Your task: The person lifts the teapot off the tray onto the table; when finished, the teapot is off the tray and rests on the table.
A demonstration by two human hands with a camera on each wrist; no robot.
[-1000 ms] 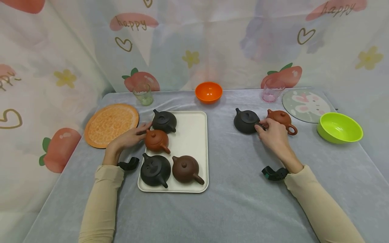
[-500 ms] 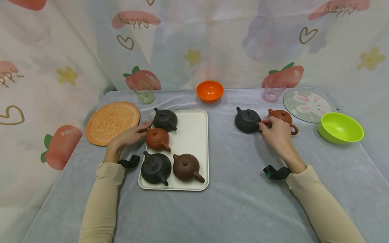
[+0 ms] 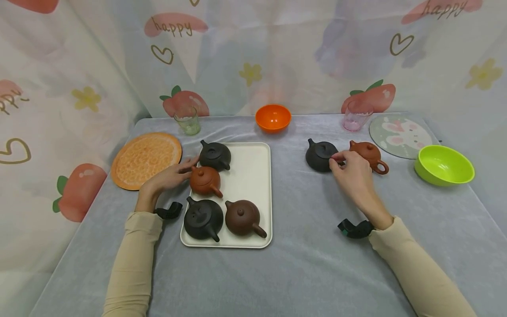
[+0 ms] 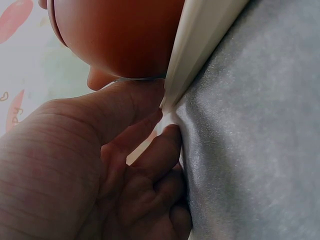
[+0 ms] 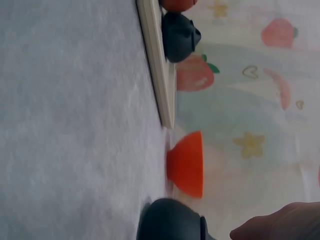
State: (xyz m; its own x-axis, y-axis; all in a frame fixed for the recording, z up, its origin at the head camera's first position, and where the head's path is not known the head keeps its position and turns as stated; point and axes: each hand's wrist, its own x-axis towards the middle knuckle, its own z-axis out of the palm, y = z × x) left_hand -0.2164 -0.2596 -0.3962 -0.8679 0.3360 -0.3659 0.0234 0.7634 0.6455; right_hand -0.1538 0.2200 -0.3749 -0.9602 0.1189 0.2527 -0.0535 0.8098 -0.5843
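Observation:
My left hand [image 3: 166, 177] is at the left side of a cream tray [image 3: 253, 176], its thumb and fingers pinching the rim beside a reddish-brown teapot [image 4: 120, 35]. The tray also bears a small black teapot [image 3: 215, 156], a large black teapot [image 3: 203, 219] and a dark brown teapot [image 3: 242, 218]. On the right, my right hand [image 3: 354, 174] is bent over the handle end of another black teapot [image 3: 318, 156]. In the right wrist view one digit shows apart from its lid; contact with the handle is hidden. Just behind this hand sits an orange-brown teapot [image 3: 368, 152].
An orange bowl [image 3: 273, 118] stands at the back, between a green glass [image 3: 188, 123] and a pink glass [image 3: 355, 119]. A round orange mat [image 3: 144, 154] lies left. A rabbit-print mat [image 3: 400, 136] and a lime bowl [image 3: 443, 169] are on the right.
My right hand has shifted slightly right along the black teapot's handle, then left and up towards the pot. That teapot, the tray and my left hand stay in place.

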